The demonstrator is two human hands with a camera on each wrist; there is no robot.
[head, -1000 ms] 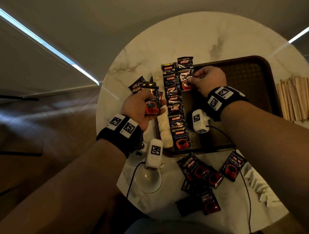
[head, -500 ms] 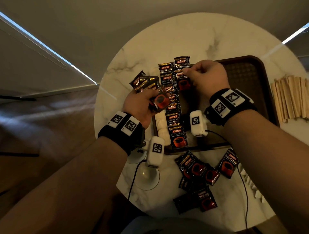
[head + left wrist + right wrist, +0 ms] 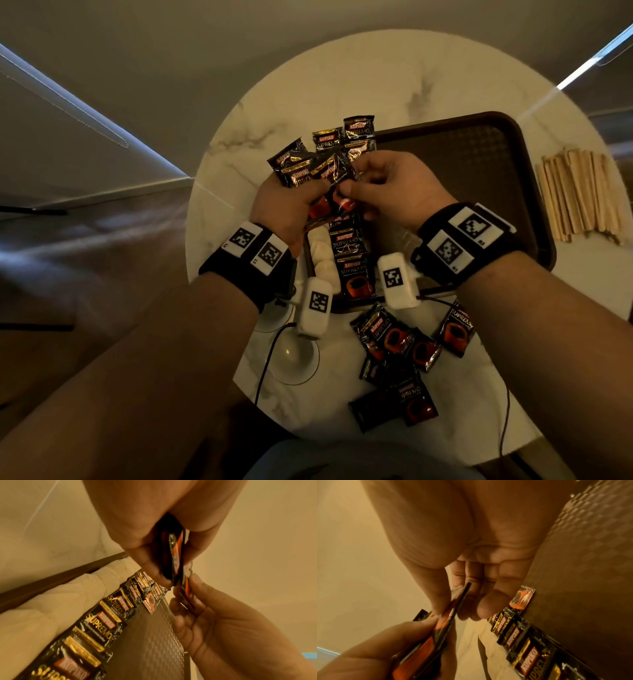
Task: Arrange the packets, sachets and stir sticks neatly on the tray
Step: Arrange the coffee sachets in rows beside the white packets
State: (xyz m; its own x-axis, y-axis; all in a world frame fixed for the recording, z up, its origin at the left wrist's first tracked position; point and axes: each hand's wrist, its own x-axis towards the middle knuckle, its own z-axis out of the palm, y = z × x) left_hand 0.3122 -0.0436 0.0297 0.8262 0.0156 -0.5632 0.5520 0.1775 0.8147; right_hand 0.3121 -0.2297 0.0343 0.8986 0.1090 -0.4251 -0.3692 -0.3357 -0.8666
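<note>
My left hand grips a fanned stack of black coffee packets above the tray's left edge. My right hand meets it and pinches the red end of one packet in that stack, thumb on top. In the right wrist view the packet's edge sits between thumb and fingers. Below the hands a row of coffee packets lies along the left side of the brown tray, overlapping, beside white sachets. The row runs diagonally in the left wrist view.
Wooden stir sticks lie in a pile on the round marble table, right of the tray. Several loose coffee packets are scattered near the table's front edge. A white stand with a cable sits front left.
My right hand left the row on the tray and came back to the left hand's stack, taking hold of a packet. The left hand lifted its stack up and right.
</note>
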